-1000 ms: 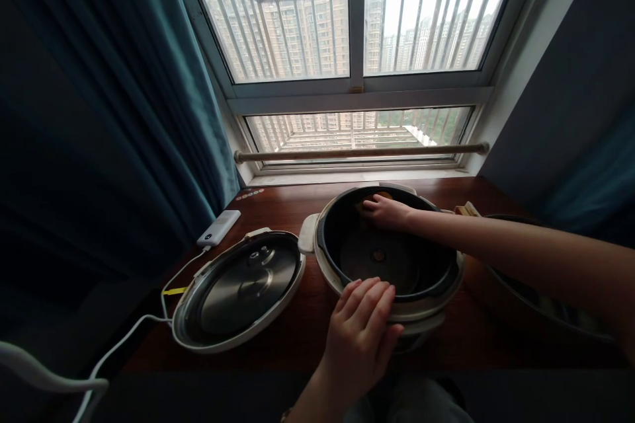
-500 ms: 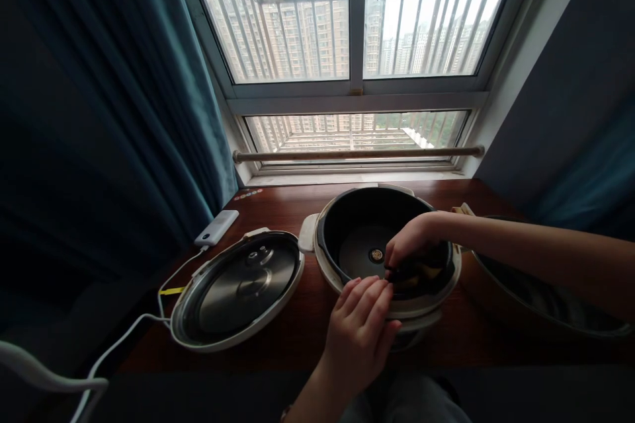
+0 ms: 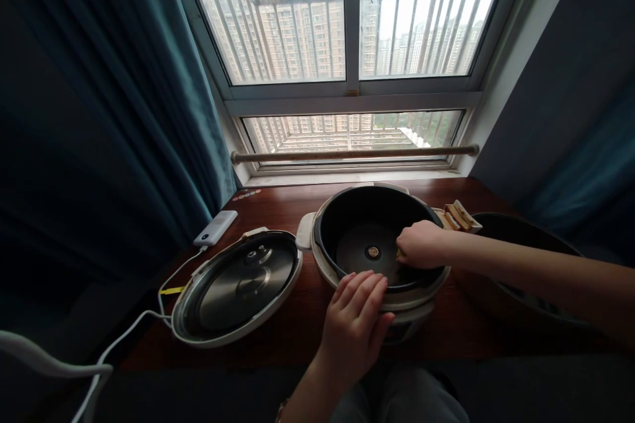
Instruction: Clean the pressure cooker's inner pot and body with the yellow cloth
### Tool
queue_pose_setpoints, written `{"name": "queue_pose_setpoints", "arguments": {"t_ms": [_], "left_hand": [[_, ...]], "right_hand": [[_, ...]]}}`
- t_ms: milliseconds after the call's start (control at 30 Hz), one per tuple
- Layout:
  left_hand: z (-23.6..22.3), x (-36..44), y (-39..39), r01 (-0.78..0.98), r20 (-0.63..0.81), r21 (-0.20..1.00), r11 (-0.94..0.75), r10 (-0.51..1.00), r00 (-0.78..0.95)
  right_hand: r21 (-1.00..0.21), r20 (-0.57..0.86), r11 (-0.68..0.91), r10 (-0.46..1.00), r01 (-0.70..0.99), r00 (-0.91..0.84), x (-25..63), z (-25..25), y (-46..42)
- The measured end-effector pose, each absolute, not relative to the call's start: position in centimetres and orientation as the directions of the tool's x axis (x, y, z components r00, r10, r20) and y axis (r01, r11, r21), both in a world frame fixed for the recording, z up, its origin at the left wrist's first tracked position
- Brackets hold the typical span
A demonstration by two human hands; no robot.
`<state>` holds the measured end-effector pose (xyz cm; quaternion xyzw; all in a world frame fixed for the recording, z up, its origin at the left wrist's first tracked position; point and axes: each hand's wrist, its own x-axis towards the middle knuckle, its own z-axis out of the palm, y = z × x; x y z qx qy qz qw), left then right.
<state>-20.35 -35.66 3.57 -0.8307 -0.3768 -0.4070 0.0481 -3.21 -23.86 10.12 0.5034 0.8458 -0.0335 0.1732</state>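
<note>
A large electric cooker (image 3: 317, 258) with a whitish rim and side grip stands uncovered on the table. Inside its dark well (image 3: 353, 244), a small round metal piece shows at the centre of the bottom. My left hand (image 3: 354, 317) has its fingers curled over the near rim and grips it. Down in the well, toward the right wall, my right hand (image 3: 421, 244) is closed on a yellowish cloth or sponge (image 3: 399, 253). Only a sliver of that shows; the hand hides the rest.
A round lid (image 3: 243, 287) lies inner side up to the left. Behind it are a white power bank (image 3: 215, 228) and a white cable (image 3: 124, 337). A large dark-mouthed basin (image 3: 526, 231) stands at the right. A window with a rail (image 3: 354, 154) is beyond the table.
My right hand has gone from the far wall of the well to the near right, then along the right side, with the yellowish piece. My left hand stays on the near rim.
</note>
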Motion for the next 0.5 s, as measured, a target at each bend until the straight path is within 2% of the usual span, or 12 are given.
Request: {"name": "queue_pose_setpoints", "arguments": {"t_ms": [67, 167, 233, 333, 500], "left_hand": [[3.5, -20.3, -35.7, 0.667, 0.707, 0.231, -0.708, 0.593, 0.385], [3.3, -20.2, -35.7, 0.675, 0.704, 0.234, -0.7, 0.601, 0.379], [3.3, -20.2, -35.7, 0.68, 0.704, 0.237, -0.694, 0.605, 0.372], [3.4, -20.2, -35.8, 0.685, 0.705, 0.232, -0.69, 0.605, 0.371], [3.5, -20.2, -35.8, 0.699, 0.711, 0.21, -0.684, 0.597, 0.372]], "right_hand": [[0.161, -0.262, 0.435, 0.884, 0.886, -0.386, -3.3, 9.7, -22.7], [0.156, -0.084, 0.353, 0.935, 0.923, -0.343, -4.1, 9.4, -20.5], [0.153, -0.04, 0.367, 0.93, 0.917, -0.366, -5.0, 9.1, -19.2], [0.125, -0.108, 0.468, 0.883, 0.875, -0.456, -6.4, 7.9, -18.0], [0.024, -0.393, 0.54, 0.779, 0.842, -0.489, -7.3, 5.4, -17.3]]}}
